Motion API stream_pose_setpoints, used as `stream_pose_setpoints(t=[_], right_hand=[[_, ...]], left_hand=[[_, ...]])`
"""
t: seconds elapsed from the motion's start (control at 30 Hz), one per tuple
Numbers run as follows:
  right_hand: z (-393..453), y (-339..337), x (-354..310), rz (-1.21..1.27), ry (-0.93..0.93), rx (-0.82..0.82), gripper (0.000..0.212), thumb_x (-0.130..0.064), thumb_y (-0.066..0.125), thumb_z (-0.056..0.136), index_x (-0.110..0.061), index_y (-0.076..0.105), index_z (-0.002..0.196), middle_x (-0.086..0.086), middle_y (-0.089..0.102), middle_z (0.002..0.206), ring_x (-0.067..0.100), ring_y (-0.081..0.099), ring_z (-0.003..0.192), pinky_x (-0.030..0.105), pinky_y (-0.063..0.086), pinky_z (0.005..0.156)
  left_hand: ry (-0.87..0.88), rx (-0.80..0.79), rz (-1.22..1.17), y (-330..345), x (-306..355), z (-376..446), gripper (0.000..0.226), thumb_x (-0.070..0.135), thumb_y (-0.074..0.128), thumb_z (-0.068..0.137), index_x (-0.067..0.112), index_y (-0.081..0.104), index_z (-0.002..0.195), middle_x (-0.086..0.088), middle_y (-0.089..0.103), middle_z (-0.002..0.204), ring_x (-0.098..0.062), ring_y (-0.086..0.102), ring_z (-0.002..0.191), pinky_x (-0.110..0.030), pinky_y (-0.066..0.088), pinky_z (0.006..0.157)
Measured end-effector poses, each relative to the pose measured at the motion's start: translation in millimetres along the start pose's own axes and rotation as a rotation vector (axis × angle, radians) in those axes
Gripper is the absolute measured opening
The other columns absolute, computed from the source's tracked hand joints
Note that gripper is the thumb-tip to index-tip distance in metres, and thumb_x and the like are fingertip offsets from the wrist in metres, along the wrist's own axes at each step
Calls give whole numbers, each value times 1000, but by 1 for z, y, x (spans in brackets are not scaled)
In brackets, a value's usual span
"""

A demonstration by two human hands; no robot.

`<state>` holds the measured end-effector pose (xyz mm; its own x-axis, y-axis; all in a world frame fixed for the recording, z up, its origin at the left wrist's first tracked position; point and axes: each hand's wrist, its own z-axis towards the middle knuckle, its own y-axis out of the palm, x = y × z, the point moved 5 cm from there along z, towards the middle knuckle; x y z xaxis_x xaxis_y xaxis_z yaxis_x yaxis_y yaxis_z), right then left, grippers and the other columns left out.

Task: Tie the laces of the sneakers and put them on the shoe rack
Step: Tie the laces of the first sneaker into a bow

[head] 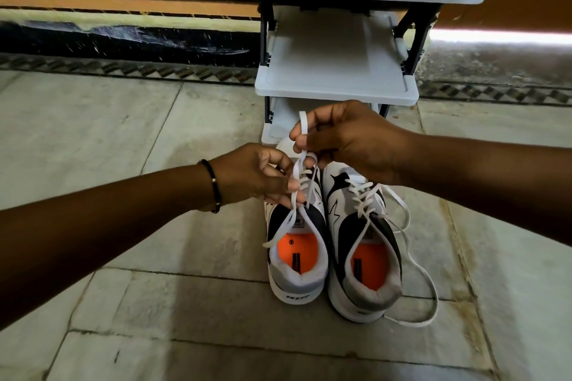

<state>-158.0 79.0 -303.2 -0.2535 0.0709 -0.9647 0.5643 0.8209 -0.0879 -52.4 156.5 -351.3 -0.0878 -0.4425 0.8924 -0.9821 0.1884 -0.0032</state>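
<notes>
Two sneakers on the stone floor [154, 148], side by side and touching, toes toward the shoe rack [335, 83], heels toward the camera. Both white with black and grey panels, orange insoles.

Left sneaker [297, 254]: its white lace [295, 173] is mid-tie. Left hand [253, 176] pinches one strand between thumb and fingertips just above the tongue; the loose end trails down over the collar. Right hand [346, 142] grips a raised loop of the same lace, fingers closed around it. Hands close together, nearly touching over the shoe's throat.

Right sneaker [362, 254]: untied lace [430, 288] sprawls to the right across the floor, curling past the heel.

Rack grey-white, black frame; the shelves in view carry nothing. Dark beaded bracelet [215, 185] on the left wrist.
</notes>
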Motion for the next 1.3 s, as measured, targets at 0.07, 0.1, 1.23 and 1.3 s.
stream_pose_setpoints(t=[0.07, 0.1, 1.23, 1.3], right_hand=[[0, 0, -2, -2, -15, -3, 12, 2, 62, 81, 2, 66, 92, 5, 66, 71, 17, 59, 57, 27, 47, 56], [0, -1, -2, 2, -18, -2, 14, 2, 61, 81, 5, 65, 94, 5, 65, 71, 17, 59, 58, 27, 48, 57], [0, -14, 33, -1018, -63, 14, 29, -28, 61, 85, -14, 64, 110, 7, 60, 118, 18, 55, 101, 25, 40, 79], [5, 2, 48, -1028, -5, -96, 27, -33, 62, 84, -16, 68, 103, 4, 65, 111, 19, 57, 101, 29, 44, 82]], left_hand=[[38, 159, 129, -5, 1, 0, 8, 13, 63, 79, 9, 57, 81, -4, 74, 67, -11, 70, 61, -23, 57, 67], [66, 262, 241, -9, 3, -1, 12, 19, 63, 80, 10, 57, 78, -3, 71, 67, -8, 67, 58, -19, 54, 63], [-88, 647, 506, -50, -43, 3, 42, 23, 59, 85, 14, 50, 125, -11, 47, 138, -27, 43, 127, -29, 33, 100], [91, 467, 743, -30, -35, 12, 32, 20, 57, 86, 19, 58, 117, -6, 51, 135, -23, 41, 128, -23, 25, 101]])
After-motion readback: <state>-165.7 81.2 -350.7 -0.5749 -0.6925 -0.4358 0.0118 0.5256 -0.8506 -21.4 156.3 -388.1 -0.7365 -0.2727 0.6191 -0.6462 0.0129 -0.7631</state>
